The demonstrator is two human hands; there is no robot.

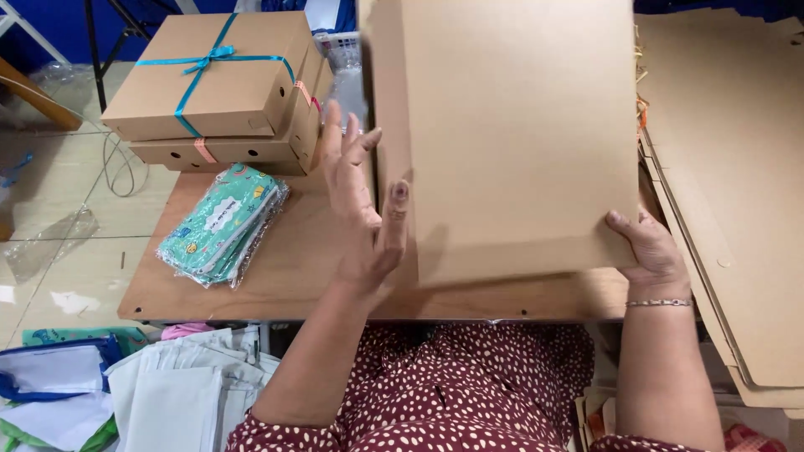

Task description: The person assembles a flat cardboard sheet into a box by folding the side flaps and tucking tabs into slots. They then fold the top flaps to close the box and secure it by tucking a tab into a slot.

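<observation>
A large flat brown cardboard sheet (pixel 519 125) with a folded left flap stands tilted over the wooden table (pixel 276 276). My right hand (pixel 649 251) grips its lower right corner, thumb on the front face. My left hand (pixel 364 209) is raised flat against the sheet's left flap, fingers spread, pressing its side. The sheet hides the middle of the table behind it.
Two closed brown boxes are stacked at the back left, the top box (pixel 213 71) tied with a teal ribbon. Teal patterned pouches in plastic (pixel 222 226) lie on the table's left. A stack of flat cardboard (pixel 737 167) lies at the right. White cloth bags (pixel 180 389) sit on the floor.
</observation>
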